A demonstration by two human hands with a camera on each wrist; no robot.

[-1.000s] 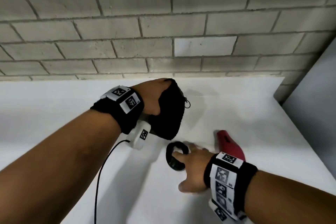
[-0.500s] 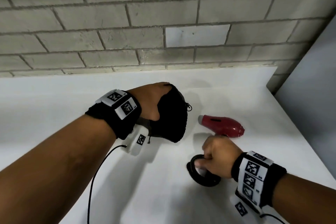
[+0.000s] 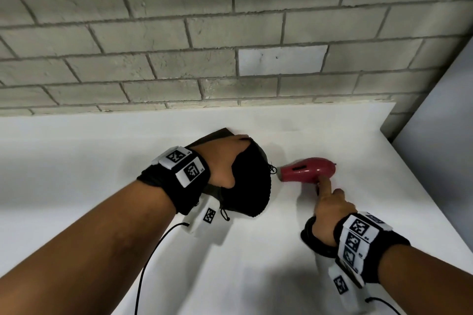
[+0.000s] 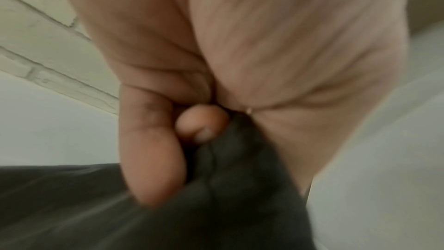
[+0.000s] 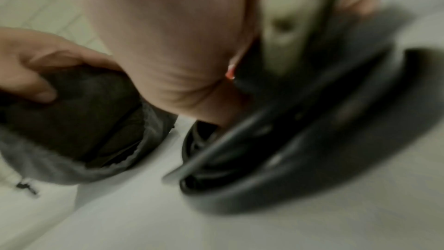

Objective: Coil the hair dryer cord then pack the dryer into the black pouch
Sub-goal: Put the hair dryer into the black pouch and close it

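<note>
My left hand grips the black pouch at its rim and holds the mouth facing right, just above the white table. In the left wrist view my fingers pinch the pouch fabric. The red hair dryer is held level, its nozzle pointing left and almost at the pouch mouth. My right hand grips its handle, index finger stretched up against the body. The coiled black cord hangs bunched under that hand. The blurred right wrist view shows the cord loops beside the pouch opening.
A grey brick wall runs along the table's far edge. The table's right edge meets a grey panel. Thin black cables trail from the wrist cameras over the near table.
My right hand closed on the dryer handle with the coiled cord, lifted it, turned the nozzle left and carried it toward the pouch. My left hand kept hold of the pouch.
</note>
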